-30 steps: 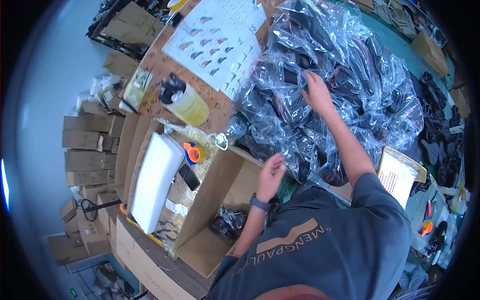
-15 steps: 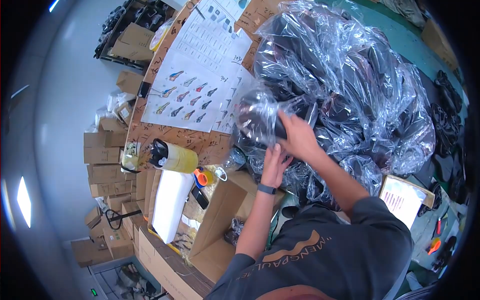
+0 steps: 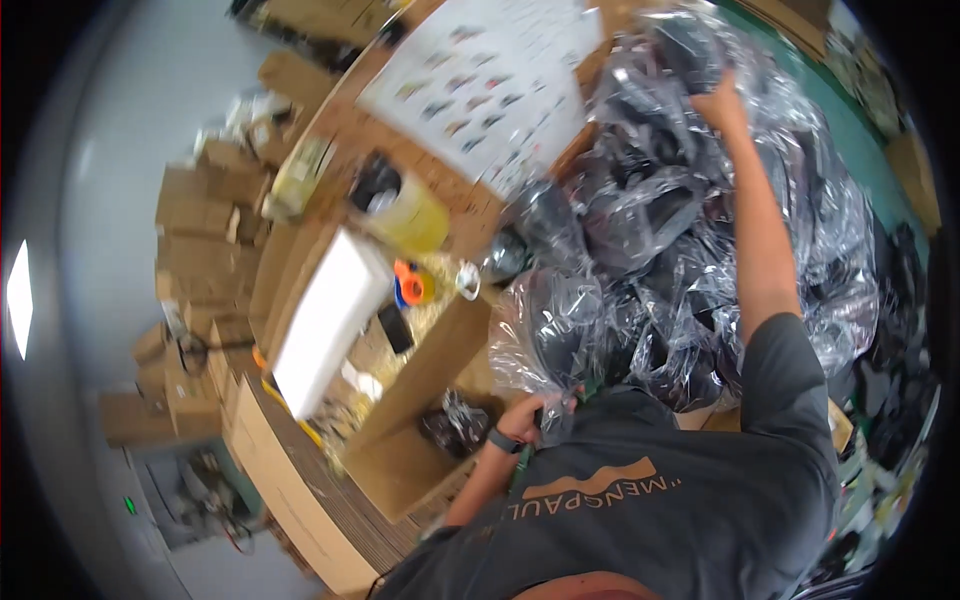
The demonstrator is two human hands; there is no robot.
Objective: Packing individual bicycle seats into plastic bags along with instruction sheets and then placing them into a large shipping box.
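Cardboard boxes [image 3: 200,240] stack along the far left, and nearer in a white slab [image 3: 325,320] lies by an orange tape roll [image 3: 412,285] and a yellowish bottle [image 3: 415,215]. An open carton [image 3: 420,420] sits below them with a small bagged dark item on its floor, leaving free room inside. Just right of it, the left hand [image 3: 525,420] closes its fingers on a clear plastic bag [image 3: 545,345] holding something dark; the film looks thin, slick and crinkly, light to lift, best gripped by a bunched edge. A printed sheet [image 3: 480,90] lies above on the table. Further right the pile of bagged parts [image 3: 680,230] crowds the surface, likely to slide. The right hand [image 3: 720,100] reaches its top; whether those fingers grip, I cannot tell.
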